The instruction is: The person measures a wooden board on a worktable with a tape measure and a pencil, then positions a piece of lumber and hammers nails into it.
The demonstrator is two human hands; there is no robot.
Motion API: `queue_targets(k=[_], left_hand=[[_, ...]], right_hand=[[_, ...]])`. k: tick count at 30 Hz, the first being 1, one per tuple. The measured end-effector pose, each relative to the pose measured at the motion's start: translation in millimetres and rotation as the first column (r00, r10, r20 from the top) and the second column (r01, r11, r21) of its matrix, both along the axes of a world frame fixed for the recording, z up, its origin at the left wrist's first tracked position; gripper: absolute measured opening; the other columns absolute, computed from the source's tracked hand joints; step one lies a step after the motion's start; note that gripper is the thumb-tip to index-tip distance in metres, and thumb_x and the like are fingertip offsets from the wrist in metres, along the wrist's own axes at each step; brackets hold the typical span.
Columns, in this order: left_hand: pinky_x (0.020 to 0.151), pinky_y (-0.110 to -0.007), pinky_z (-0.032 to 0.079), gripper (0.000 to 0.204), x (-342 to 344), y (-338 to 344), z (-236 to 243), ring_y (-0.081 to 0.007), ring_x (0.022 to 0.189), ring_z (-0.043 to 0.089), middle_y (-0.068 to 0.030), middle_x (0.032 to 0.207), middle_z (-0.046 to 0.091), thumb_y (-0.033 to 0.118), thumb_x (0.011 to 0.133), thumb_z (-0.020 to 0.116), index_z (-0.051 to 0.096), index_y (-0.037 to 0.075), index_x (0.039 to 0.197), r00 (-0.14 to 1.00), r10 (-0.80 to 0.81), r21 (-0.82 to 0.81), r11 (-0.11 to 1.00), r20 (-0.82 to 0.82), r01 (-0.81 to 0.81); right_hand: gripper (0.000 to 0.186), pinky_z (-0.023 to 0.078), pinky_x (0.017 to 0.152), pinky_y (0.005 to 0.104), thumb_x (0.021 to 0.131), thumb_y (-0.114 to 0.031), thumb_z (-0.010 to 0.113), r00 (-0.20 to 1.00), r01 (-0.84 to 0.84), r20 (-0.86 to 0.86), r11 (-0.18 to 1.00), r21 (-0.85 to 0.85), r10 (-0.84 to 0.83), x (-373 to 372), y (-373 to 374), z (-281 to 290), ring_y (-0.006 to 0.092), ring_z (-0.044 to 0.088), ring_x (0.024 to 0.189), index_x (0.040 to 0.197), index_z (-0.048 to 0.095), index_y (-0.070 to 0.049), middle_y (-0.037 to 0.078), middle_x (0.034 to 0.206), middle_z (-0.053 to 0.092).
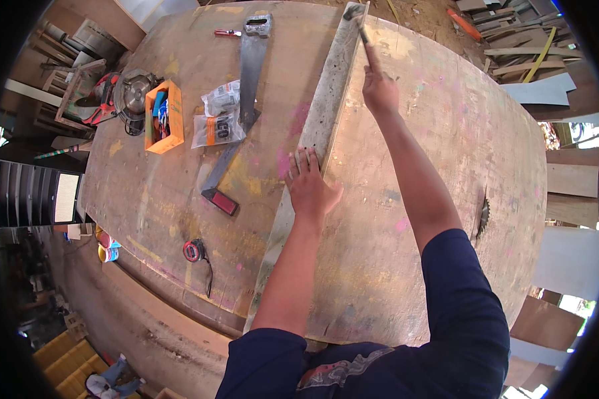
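Note:
A long grey, weathered board (331, 86) lies lengthwise over the worn wooden tabletop (406, 279). My left hand (308, 189) rests on it about midway, palm down with fingers spread, holding nothing. At the board's far end, my right hand (380, 93) is closed round the handle of a hammer (373, 56). The hammer's dark head is at the board's end; whether it touches the wood I cannot tell. Left of the board are a handsaw (251, 66) and a try square (221, 199) with a red stock. Closer to me sits a red and black tape measure (194, 251).
An orange box (173, 123) of tools, clear plastic packets (219, 126) and a small red tool (227, 32) lie on the left. A red power saw (103, 100) stands at the left edge. At right, a toothed saw blade (484, 218) pokes through the tabletop. Scrap wood (526, 53) lies beyond.

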State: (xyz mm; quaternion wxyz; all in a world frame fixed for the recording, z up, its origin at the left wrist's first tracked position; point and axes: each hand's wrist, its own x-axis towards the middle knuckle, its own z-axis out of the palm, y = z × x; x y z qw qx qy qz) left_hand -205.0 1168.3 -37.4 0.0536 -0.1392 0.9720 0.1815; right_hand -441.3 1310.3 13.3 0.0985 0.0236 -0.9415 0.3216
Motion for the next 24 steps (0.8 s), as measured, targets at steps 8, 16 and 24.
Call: queue_targets(k=[8,16,24], left_hand=[[0.126,-0.057,0.023,0.112,-2.4,-1.8,3.0,-0.0382,0.159,0.021,-0.0154,0.173,0.024,0.051,0.077,0.078,0.026,0.009,0.166,1.0,0.013,0.0,1.0,0.012,-0.013],[0.126,-0.058,0.024,0.111,-2.2,-2.7,2.7,-0.0391,0.159,0.022,-0.0161,0.173,0.024,0.052,0.077,0.078,0.027,0.008,0.166,1.0,0.004,-0.036,0.999,0.023,-0.003],[0.126,-0.058,0.024,0.11,-3.8,-0.8,1.9,-0.0382,0.159,0.022,-0.0165,0.173,0.024,0.053,0.077,0.077,0.028,0.008,0.165,1.0,-0.005,-0.024,1.0,0.0,0.005]], right_hand=[[0.056,0.053,0.082,0.0543,0.109,-0.033,0.047,0.996,-0.079,0.043,0.982,0.171,0.073,-4.1,-1.8,-38.7,0.0426,0.071,0.095,0.162,0.032,-0.041,0.022,0.102,0.074],[0.063,0.054,0.084,0.0556,0.109,-0.027,0.048,0.994,-0.073,0.098,0.98,0.188,0.056,-7.9,1.9,-29.0,0.0413,0.072,0.098,0.165,0.024,-0.042,0.024,0.101,0.073],[0.062,0.054,0.084,0.0564,0.108,-0.028,0.049,0.995,-0.077,0.079,0.98,0.181,0.064,-17.8,2.0,-28.8,0.0461,0.07,0.097,0.165,0.027,-0.042,0.027,0.105,0.073]])
